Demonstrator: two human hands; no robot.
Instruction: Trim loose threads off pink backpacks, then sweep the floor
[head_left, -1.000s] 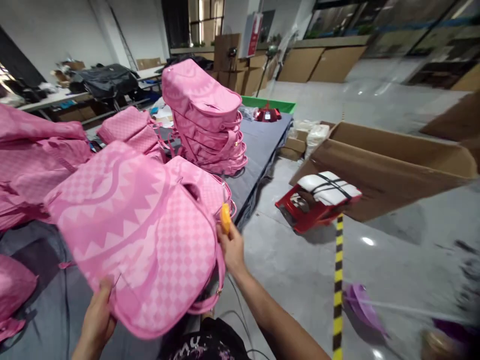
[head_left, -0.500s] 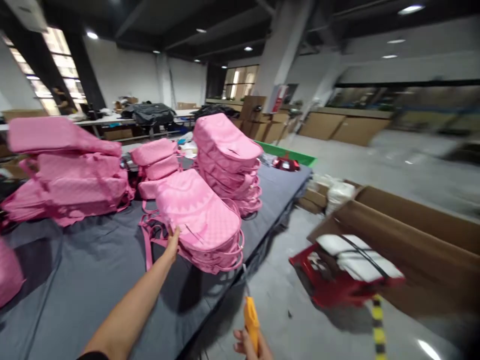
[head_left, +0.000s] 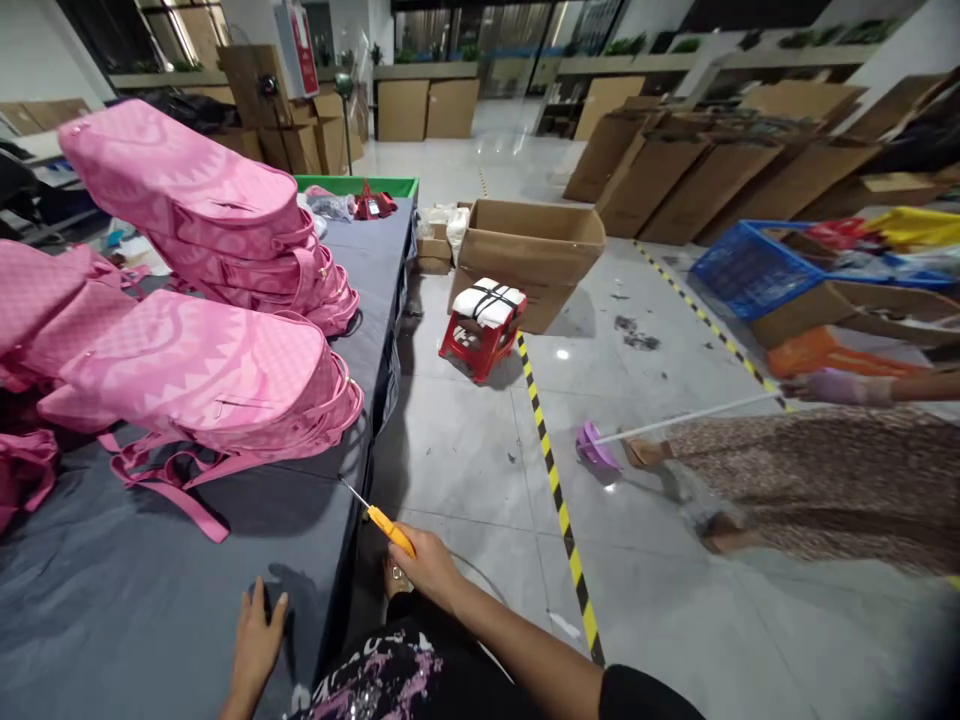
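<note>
My right hand (head_left: 429,565) is closed around an orange-handled tool (head_left: 388,528) with a thin metal tip, held beside the table's near corner. My left hand (head_left: 256,640) lies flat with fingers apart on the grey table cover (head_left: 112,600), holding nothing. Beyond it a low pile of pink patterned backpacks (head_left: 202,385) lies on the table, straps trailing toward me. A taller stack of the same pink backpacks (head_left: 210,215) stands behind it, and more pink bags (head_left: 45,300) sit at the left edge.
A red stool (head_left: 480,335) with a white wrapped cushion stands on the floor by an open cardboard box (head_left: 532,245). A yellow-black floor stripe (head_left: 551,470) runs past it. A person in a patterned skirt (head_left: 810,480) sweeps with a purple broom (head_left: 596,448) at right. Boxes and a blue crate (head_left: 742,270) lie beyond.
My left hand has let go of the pink backpack, which now rests on the low pile, and has come back to the table. My view has swung right, showing the sweeping person.
</note>
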